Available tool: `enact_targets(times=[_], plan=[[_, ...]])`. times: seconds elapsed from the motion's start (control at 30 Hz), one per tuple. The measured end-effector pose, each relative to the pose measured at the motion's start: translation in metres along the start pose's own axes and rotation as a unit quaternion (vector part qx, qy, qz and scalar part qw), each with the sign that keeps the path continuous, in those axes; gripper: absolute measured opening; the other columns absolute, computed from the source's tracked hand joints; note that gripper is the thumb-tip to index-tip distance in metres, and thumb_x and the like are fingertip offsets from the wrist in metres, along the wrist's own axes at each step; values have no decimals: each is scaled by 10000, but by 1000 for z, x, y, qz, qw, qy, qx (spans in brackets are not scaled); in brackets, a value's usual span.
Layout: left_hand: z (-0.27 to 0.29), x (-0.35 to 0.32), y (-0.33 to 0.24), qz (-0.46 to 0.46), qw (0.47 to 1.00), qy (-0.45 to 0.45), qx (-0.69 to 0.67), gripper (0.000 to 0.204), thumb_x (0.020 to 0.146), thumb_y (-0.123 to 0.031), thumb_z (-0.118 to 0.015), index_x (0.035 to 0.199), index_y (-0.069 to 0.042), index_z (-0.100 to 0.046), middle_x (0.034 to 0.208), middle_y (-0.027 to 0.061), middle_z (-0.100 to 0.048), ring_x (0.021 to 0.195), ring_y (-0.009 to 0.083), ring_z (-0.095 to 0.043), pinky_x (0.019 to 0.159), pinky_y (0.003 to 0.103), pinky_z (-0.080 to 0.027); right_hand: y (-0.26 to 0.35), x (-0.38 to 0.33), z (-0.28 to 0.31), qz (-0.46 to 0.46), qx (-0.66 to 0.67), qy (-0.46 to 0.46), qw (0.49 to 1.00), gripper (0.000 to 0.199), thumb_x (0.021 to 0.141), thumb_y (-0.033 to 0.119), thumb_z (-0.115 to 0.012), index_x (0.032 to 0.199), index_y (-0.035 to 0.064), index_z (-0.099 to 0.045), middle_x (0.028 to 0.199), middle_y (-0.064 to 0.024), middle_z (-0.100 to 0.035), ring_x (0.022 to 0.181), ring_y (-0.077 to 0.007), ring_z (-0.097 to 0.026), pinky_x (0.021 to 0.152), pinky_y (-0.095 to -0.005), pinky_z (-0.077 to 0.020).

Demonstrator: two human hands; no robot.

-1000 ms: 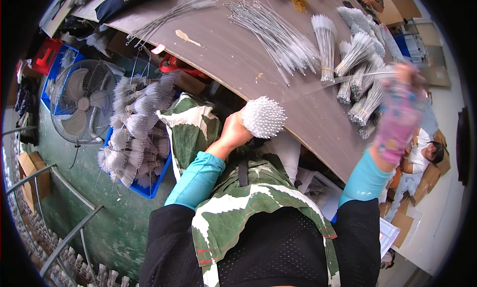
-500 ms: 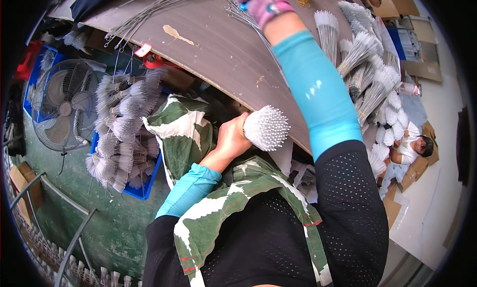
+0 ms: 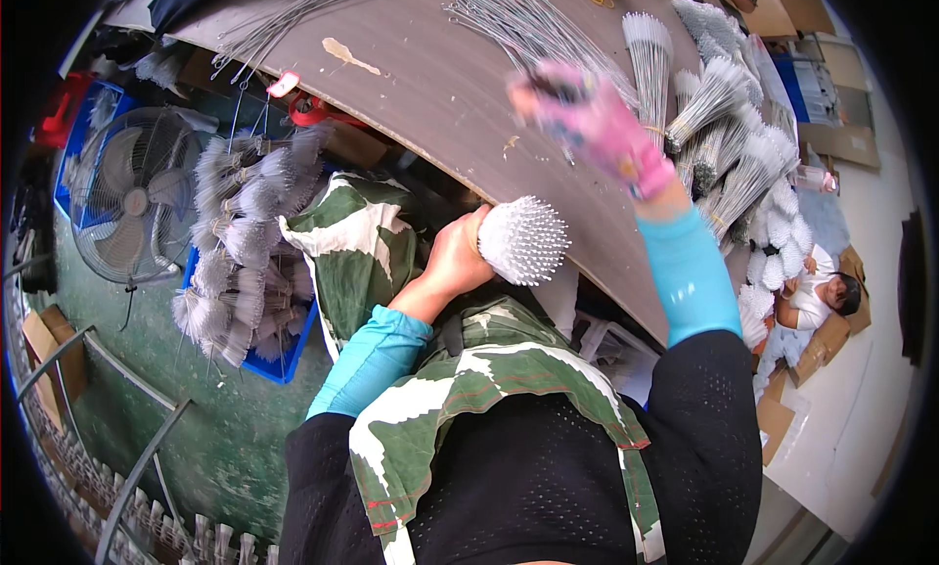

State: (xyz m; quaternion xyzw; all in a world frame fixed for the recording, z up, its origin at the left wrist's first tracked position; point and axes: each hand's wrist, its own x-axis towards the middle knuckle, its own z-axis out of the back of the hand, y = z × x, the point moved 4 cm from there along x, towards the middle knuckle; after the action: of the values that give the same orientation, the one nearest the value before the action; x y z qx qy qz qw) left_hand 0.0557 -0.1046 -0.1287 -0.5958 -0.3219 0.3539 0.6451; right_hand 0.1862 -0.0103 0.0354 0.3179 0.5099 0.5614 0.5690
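While the bare left hand [image 3: 458,255] stays curled around a round white-tipped wire bundle [image 3: 523,239] at the brown wooden tabletop [image 3: 430,86] edge, the pink-gloved right hand [image 3: 599,123] has drawn back from its earlier far reach; blurred, its fingers' state cannot be told. Loose grey wires [image 3: 518,17] lie beyond.

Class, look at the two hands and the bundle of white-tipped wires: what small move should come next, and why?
Probably bring the right hand down toward the bundle. The left hand grips the bundle at the table edge, while the gloved right hand is above the loose wires; its blur hides whether it holds any.
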Motion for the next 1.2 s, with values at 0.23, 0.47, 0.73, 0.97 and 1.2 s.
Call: enact_targets(times=[0.23,0.47,0.73,0.97,1.2], plan=[[2,1,-8,31,998,52,-35,432,659,-125,-721,1071,-84,-599,963,158,-646,937,327,-612,783,354,-483,-34,-88,-10,1,-89,9,996,181,796,57,-659,953,-21,-616,907,-52,-577,854,-112,-562,776,-248,-445],[-3,-2,-9,13,995,81,-58,300,686,-90,-718,979,-75,-654,916,88,-683,850,157,-649,774,300,-482,-31,-118,-8,14,-183,-30,982,618,661,173,-795,1194,6,-530,1106,-77,-541,1017,-152,-526,871,-292,-429],[-18,-3,-17,24,972,217,-91,474,616,-122,-790,1045,-33,-608,999,78,-659,945,150,-605,854,304,-460,-72,-160,-29,3,-81,-94,992,867,632,284,-827,1307,-33,-385,1227,-144,-512,1146,-205,-483,1001,-329,-350],[-33,-21,-7,-143,980,5,135,557,654,-168,-785,1153,-70,-559,1146,95,-590,1073,229,-564,918,309,-427,-90,-169,-63,24,-122,-293,948,717,687,306,-781,1218,-30,-436,1096,-184,-557,1010,-289,-566,883,-369,-443],[-20,-21,-5,17,997,55,49,411,738,-154,-705,1120,-57,-588,1035,125,-648,975,250,-626,834,320,-472,-81,-157,-24,9,32,-211,977,479,750,206,-751,1128,14,-527,980,-37,-563,864,-140,-544,789,-290,-466]])
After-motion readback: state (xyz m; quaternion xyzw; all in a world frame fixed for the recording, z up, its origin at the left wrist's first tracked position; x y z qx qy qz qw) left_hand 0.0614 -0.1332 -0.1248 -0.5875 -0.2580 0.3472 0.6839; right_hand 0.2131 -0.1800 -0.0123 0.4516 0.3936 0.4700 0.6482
